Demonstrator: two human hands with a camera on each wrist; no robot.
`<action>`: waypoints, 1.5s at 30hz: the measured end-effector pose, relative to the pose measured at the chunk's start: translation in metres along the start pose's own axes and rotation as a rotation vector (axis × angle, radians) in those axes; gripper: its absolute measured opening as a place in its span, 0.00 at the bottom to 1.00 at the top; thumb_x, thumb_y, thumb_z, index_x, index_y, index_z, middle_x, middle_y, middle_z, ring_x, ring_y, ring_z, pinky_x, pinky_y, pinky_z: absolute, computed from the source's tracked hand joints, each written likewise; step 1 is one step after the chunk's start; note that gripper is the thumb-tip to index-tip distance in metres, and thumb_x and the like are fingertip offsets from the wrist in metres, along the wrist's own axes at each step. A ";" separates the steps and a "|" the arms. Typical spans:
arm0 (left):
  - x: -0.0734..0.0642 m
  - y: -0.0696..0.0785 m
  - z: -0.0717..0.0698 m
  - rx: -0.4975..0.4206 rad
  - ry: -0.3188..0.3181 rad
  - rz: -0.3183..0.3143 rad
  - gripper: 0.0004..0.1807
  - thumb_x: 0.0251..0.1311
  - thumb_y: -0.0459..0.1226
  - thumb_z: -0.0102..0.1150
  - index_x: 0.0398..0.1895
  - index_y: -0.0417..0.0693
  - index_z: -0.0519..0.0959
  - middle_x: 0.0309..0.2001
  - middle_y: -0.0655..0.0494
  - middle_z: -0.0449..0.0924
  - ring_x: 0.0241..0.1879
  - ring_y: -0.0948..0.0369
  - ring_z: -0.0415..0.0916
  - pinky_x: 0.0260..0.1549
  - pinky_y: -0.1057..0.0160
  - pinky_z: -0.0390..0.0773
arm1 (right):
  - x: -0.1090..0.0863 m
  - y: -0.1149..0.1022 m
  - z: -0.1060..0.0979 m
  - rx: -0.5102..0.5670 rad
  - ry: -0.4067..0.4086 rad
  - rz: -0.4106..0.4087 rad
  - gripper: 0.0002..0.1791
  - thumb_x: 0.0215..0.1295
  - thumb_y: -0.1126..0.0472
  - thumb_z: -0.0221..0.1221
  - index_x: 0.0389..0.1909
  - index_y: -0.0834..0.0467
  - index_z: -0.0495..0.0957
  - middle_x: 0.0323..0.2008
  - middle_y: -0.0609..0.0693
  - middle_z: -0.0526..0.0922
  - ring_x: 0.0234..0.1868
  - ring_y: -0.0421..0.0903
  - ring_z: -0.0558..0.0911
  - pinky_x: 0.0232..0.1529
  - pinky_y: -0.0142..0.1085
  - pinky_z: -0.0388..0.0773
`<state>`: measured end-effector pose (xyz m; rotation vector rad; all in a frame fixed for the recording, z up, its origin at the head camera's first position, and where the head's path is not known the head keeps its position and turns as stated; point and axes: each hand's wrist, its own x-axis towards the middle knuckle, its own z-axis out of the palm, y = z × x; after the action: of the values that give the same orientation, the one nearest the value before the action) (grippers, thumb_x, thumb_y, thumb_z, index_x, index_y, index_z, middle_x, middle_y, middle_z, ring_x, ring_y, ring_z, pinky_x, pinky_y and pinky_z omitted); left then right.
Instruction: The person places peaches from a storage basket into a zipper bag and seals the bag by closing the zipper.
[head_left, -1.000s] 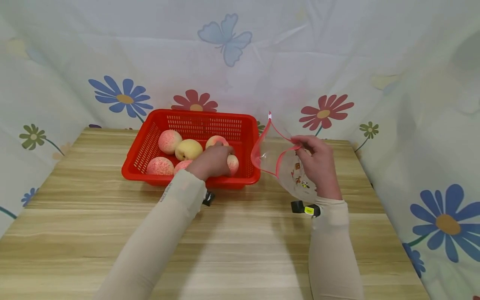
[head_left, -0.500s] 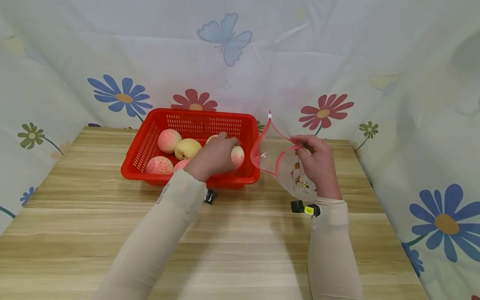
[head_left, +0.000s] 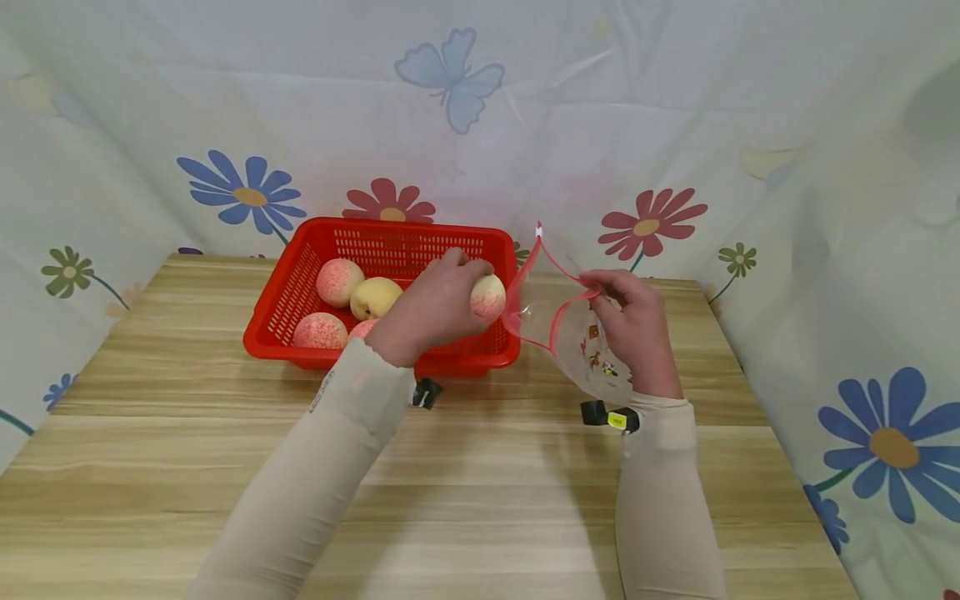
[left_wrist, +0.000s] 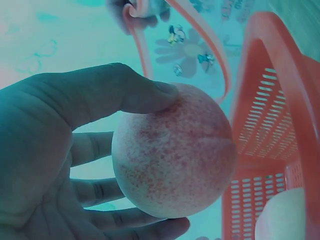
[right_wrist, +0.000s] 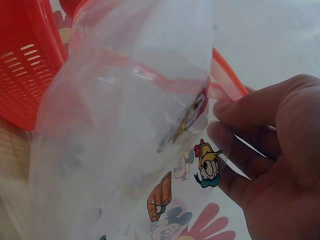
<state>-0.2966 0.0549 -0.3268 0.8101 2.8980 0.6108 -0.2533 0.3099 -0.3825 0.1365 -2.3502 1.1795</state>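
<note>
A pink-speckled peach (left_wrist: 175, 155) is gripped between the thumb and fingers of my left hand (head_left: 438, 304), above the right part of a red plastic basket (head_left: 262, 342). My right hand (head_left: 633, 325) pinches the pink-edged rim of a clear zip bag (head_left: 592, 367) just right of the basket. The bag's mouth gapes toward the peach, and cartoon prints show on its side in the right wrist view. Inside the basket lie several more fruits, among them a speckled peach (head_left: 321, 332), another peach (head_left: 340, 282) and a yellowish one (head_left: 375, 298). My left hand hides part of the basket.
Basket and bag are on a wood-grain table (head_left: 480, 500). Behind and beside it hangs a pale cloth (head_left: 525, 150) printed with flowers and a butterfly. A white zip slider (head_left: 539, 232) sits at the bag's upper corner.
My left hand has lifted the peach from among the others and carried it right, toward the bag's mouth. The right hand and the bag have hardly moved.
</note>
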 end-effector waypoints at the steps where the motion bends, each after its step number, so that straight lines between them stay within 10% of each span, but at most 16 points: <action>1: 0.000 0.001 -0.001 -0.006 0.007 0.005 0.37 0.44 0.44 0.73 0.61 0.51 0.72 0.51 0.51 0.71 0.47 0.55 0.68 0.45 0.56 0.82 | 0.000 0.000 0.000 0.003 -0.001 0.000 0.13 0.66 0.67 0.57 0.50 0.59 0.82 0.48 0.55 0.83 0.51 0.51 0.81 0.58 0.48 0.77; 25: 0.002 0.018 0.026 -0.226 0.135 0.136 0.37 0.49 0.43 0.70 0.65 0.54 0.69 0.57 0.53 0.67 0.52 0.57 0.68 0.51 0.57 0.80 | 0.000 -0.003 0.002 0.006 -0.015 -0.010 0.14 0.65 0.68 0.58 0.50 0.59 0.82 0.49 0.55 0.83 0.51 0.50 0.81 0.59 0.47 0.77; 45: 0.006 0.023 0.042 -0.042 0.120 0.195 0.36 0.53 0.47 0.69 0.66 0.53 0.69 0.60 0.51 0.70 0.54 0.56 0.71 0.53 0.58 0.79 | 0.000 -0.007 0.003 0.002 -0.040 -0.004 0.14 0.66 0.67 0.57 0.50 0.59 0.82 0.49 0.55 0.83 0.50 0.51 0.81 0.58 0.48 0.78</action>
<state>-0.2840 0.0908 -0.3560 1.0965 2.9216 0.7603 -0.2525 0.3027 -0.3788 0.1668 -2.3828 1.1875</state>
